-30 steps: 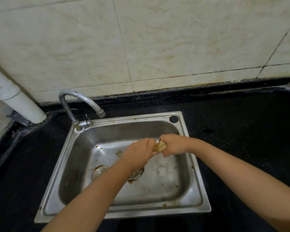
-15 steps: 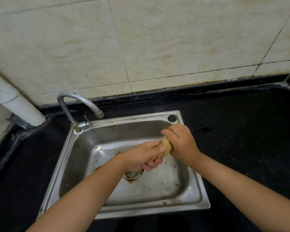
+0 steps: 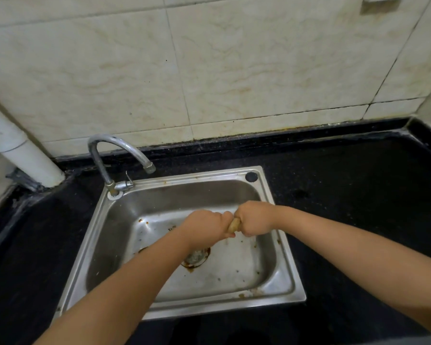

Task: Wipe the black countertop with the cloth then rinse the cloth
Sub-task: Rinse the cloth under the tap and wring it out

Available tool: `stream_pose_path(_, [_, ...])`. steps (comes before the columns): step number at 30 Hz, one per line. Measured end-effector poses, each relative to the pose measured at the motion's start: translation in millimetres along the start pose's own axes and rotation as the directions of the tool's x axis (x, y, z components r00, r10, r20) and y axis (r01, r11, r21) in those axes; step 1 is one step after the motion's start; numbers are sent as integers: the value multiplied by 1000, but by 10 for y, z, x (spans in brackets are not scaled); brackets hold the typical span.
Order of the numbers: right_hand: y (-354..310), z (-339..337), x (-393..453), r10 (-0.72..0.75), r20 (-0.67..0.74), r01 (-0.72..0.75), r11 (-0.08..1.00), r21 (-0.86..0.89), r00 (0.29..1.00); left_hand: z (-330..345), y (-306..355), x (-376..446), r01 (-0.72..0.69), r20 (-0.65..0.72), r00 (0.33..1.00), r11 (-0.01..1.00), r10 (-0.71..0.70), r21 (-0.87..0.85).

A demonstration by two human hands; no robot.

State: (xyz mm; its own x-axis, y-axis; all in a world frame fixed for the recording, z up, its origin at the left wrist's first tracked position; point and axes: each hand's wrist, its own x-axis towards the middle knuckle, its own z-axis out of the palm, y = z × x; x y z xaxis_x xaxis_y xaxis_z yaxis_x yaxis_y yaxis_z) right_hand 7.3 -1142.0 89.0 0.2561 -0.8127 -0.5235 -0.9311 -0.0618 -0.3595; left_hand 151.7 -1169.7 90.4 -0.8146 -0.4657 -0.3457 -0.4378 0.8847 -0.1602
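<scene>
Over the steel sink [image 3: 288,282], both my hands grip a small yellowish-brown cloth [image 3: 234,225] rolled tight between them. My left hand [image 3: 207,229] holds its left end and my right hand [image 3: 255,221] holds its right end, knuckles almost touching. Only a short piece of the cloth shows between the fists. The black countertop [image 3: 358,195] surrounds the sink on all sides.
A curved chrome tap [image 3: 115,150] stands at the sink's back left corner, with no water visible from its spout. The drain [image 3: 197,257] lies under my left wrist. A white pipe [image 3: 23,150] rises at the far left. Tiled wall [image 3: 234,70] runs behind.
My right hand has rotated back from on top of the cloth to a fist beside my left, twisting the cloth. Both hands stay over the sink.
</scene>
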Motion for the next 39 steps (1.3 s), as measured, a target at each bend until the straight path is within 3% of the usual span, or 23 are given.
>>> stream_pose_path(3, [12,45,3,32,115,-58,972,229,993,120,12,3,-24,-32,999,1000,24,3])
stream_pose_path(7, [29,169,-47,65,212,-173,821,544,975,213,5,-32,-81,-92,993,995,76,-61])
stream_pose_path(10, [29,229,-92,0,318,-219,725,653,948,216,25,-61,-88,-64,994,996,86,-27])
stream_pose_path(16, [108,276,-182,-63,360,-234,652,721,931,177,103,-69,-91,-18,996,996,91,-7])
stream_pose_path(19, [75,335,-221,-25,243,-142,750,646,970,223,193,-127,-22,-13,1000,997,21,-73])
stream_pose_path(22, [9,422,-144,73,-119,-11,892,452,990,278,217,-151,102,-52,991,950,-123,-295])
stream_pose_path(24, [28,524,-91,101,-417,53,939,341,903,290,204,-156,167,-49,969,791,-241,-589])
stream_pose_path(25, [58,593,-70,64,-567,100,962,254,821,279,196,-168,174,-25,957,642,-288,-747])
stream_pose_path(27, [127,752,-25,-71,-764,134,991,20,641,237,193,-202,140,86,950,166,-300,-976])
stream_pose_path(29, [110,814,8,-170,-848,165,981,-99,501,194,203,-244,135,192,967,-301,-168,-944])
stream_pose_path(30, [75,795,18,-186,-873,195,975,-107,450,174,208,-265,159,216,973,-438,-84,-885])
stream_pose_path(32, [29,675,20,-202,-911,235,964,-121,359,155,196,-282,208,213,976,-526,51,-825])
stream_pose_path(34, [20,518,4,-300,-898,216,947,-239,322,125,154,-299,234,207,972,-428,109,-873])
stream_pose_path(35, [20,460,-10,-358,-867,191,932,-308,346,96,131,-310,234,212,972,-295,105,-926])
stream_pose_path(37, [34,367,-19,-401,-785,145,914,-379,472,35,86,-304,198,203,979,179,7,-964])
stream_pose_path(38, [11,314,-35,-409,-737,123,903,-411,538,31,57,-280,153,147,988,420,-48,-894])
stream_pose_path(39, [-14,263,-51,-391,-687,98,900,-425,612,19,35,-267,117,85,993,585,-83,-802])
